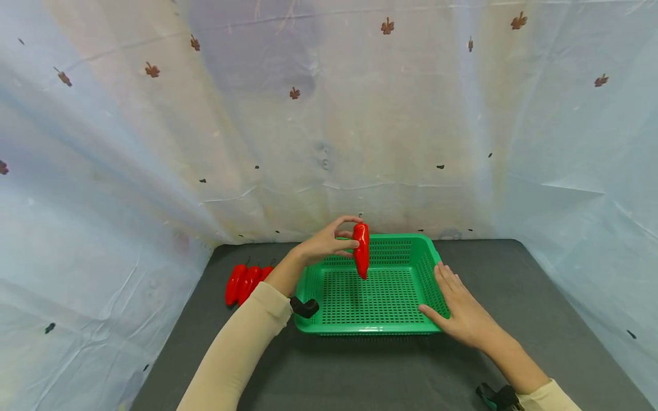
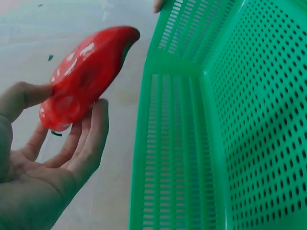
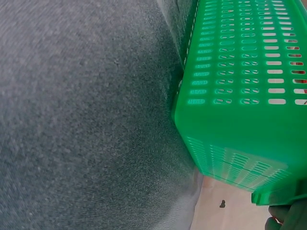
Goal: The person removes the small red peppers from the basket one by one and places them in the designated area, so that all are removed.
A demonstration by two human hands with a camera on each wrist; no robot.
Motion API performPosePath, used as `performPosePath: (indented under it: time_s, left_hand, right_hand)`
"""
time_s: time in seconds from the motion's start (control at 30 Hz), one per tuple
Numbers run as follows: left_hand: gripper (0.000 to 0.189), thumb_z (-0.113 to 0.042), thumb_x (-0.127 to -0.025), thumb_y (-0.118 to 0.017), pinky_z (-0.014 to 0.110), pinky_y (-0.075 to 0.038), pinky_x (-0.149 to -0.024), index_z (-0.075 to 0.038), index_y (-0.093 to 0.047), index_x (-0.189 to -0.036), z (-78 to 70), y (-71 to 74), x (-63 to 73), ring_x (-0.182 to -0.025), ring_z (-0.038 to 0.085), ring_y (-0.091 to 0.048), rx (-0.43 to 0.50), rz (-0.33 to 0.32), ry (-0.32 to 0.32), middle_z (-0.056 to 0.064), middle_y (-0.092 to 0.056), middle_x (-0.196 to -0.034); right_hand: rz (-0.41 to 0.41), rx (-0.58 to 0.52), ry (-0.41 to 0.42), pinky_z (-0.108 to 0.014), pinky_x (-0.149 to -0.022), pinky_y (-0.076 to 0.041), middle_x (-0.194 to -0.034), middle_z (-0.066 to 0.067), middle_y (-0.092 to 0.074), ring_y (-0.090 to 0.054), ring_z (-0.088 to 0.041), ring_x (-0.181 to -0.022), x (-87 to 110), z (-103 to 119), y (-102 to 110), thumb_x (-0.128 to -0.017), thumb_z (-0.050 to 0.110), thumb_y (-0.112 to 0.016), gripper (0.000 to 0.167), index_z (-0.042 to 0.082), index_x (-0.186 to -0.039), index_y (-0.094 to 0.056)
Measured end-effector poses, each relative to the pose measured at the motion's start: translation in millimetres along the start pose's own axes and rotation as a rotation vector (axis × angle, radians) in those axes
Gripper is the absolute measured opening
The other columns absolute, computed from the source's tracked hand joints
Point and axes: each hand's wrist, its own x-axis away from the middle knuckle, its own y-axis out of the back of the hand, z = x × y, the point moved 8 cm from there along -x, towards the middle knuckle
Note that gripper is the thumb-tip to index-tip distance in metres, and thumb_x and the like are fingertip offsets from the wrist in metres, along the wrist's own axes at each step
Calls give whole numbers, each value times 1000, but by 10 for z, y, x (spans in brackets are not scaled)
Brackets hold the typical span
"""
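Note:
My left hand (image 1: pixel 329 242) pinches a red pepper (image 1: pixel 362 251) near its stem end, its tip pointing down over the green plastic basket (image 1: pixel 365 329). In the left wrist view the thumb and fingers of the left hand (image 2: pixel 57 163) grip the wide end of the pepper (image 2: pixel 86 72), beside the basket wall (image 2: pixel 175 153). My right hand (image 1: pixel 462 311) rests on the basket's right rim with fingers extended. The right wrist view shows the outside of the basket (image 3: pixel 230 120), with just the fingertips of the right hand (image 3: pixel 288 218) at the lower right corner.
Several red peppers (image 1: pixel 236 284) lie on the dark grey table (image 1: pixel 329 371) left of the basket, partly hidden by my left forearm. A pale plastic sheet (image 1: pixel 349 142) with leaf prints hangs behind the table and along its sides.

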Motion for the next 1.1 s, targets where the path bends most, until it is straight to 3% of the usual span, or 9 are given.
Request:
performPosePath:
  time_s: [0.1, 0.37, 0.67, 1.1]
  left_hand:
    - [63, -3, -106, -67, 66, -51, -107, -18, -40, -161, -50, 85, 95, -135, 42, -59, -1, -5, -4, 23, -45, -156]
    - [67, -4, -107, -65, 61, -56, -104, -16, -34, -165, -157, 391, 337, -134, 42, -59, -46, -61, -26, 25, -44, -157]
    - [66, -12, -107, -70, 53, -56, -106, -19, -35, -162, -67, 825, 688, -137, 40, -58, -74, -175, -13, 24, -45, -158]
    - [71, -18, -106, -71, 60, -50, -112, -15, -30, -164, 126, 1408, 1215, -144, 46, -49, -158, -298, 16, 24, -38, -163]
  right_hand:
    - [1, -5, 1, -70, -126, -17, -178, -25, -8, -8, -47, -164, -4, -3, -5, -105, 55, -65, 102, -3, -170, -12]
    - [0, -15, 0, -68, -127, -16, -178, -25, -7, -8, -48, -163, 2, -21, -22, -105, 55, -65, 102, -1, -171, -10]
    - [-3, -1, 12, -68, -127, -17, -177, -26, -8, -8, -47, -163, -7, -12, -10, -105, 54, -65, 102, -2, -170, -11]
    - [-6, -9, 15, -63, -130, -13, -178, -25, -7, -8, -47, -164, 9, 1, -3, -106, 53, -65, 101, -2, -171, -10]
